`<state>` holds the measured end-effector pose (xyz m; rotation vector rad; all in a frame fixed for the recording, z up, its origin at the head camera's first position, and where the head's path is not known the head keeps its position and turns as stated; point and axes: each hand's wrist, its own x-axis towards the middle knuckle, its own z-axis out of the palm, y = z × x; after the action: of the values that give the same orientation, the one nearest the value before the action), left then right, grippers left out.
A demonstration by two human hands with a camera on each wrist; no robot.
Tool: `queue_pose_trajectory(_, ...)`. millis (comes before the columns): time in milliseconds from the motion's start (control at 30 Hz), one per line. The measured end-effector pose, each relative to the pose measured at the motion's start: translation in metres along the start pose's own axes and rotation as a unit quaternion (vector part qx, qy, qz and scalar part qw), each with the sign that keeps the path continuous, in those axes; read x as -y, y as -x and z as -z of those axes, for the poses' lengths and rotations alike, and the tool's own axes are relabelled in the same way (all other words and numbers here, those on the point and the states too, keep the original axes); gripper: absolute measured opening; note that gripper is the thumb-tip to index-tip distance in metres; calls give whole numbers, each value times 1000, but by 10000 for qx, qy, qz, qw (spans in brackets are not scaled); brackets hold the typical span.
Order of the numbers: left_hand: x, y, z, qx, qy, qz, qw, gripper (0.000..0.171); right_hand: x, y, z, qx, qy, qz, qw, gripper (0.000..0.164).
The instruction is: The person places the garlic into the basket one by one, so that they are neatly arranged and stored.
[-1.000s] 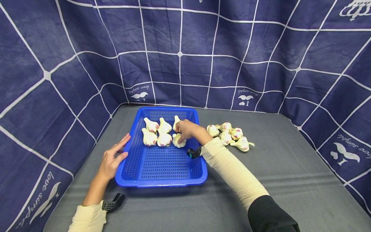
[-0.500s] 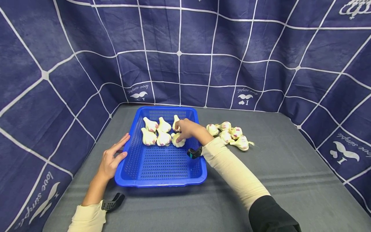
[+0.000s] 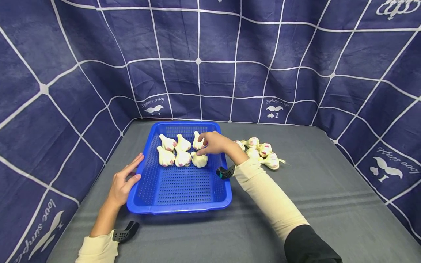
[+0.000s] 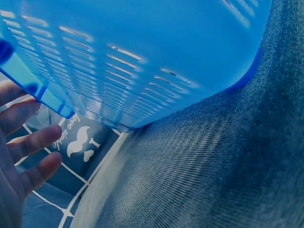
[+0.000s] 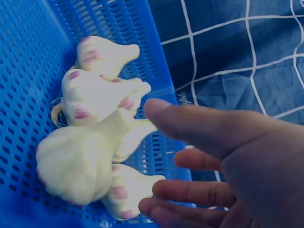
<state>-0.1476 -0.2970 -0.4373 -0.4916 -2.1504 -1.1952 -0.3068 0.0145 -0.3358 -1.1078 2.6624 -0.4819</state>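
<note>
A blue perforated plastic basket (image 3: 184,188) holds several white garlic bulbs with pinkish patches, grouped in two rows towards its far end. My left hand (image 3: 122,185) rests its fairly straight fingers against the basket's left rim. Over the right side of the basket hovers my right hand (image 3: 215,142), thumb and fingers parted with nothing between them. Just below its thumb lies the nearest garlic bulb (image 3: 199,160). In the right wrist view that garlic bulb (image 5: 78,164) sits apart from the fingers. Behind it, another bulb (image 3: 197,141) is partly hidden by the right hand.
Right of the basket, several more garlic bulbs (image 3: 270,161) lie in a cluster on the grey cloth (image 3: 315,182), partly covered by the right forearm. A dark blue curtain (image 3: 250,80) with white lines stands behind and at both sides.
My right hand has let go of the near-row garlic bulb and lifted slightly off it. The bulb stays in the basket. My left hand keeps its place on the rim.
</note>
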Motion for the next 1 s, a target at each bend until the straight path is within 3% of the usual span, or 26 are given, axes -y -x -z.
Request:
queue_pose_trajectory(333, 3, 1, -1, -26, 11, -2, 10000, 51, -13, 20, 7, -439, -889, 346, 9945, 55)
queue_pose_trajectory(567, 4, 1, -1, -58, 59, -66, 9999, 51, -18, 39, 9, -843, -1575, 520, 9825, 46)
queue_pose_trajectory(1000, 4, 2, -1, -44, 157, -119, 9998, 51, -35, 68, 9, -1559, -2214, 599, 9608, 39)
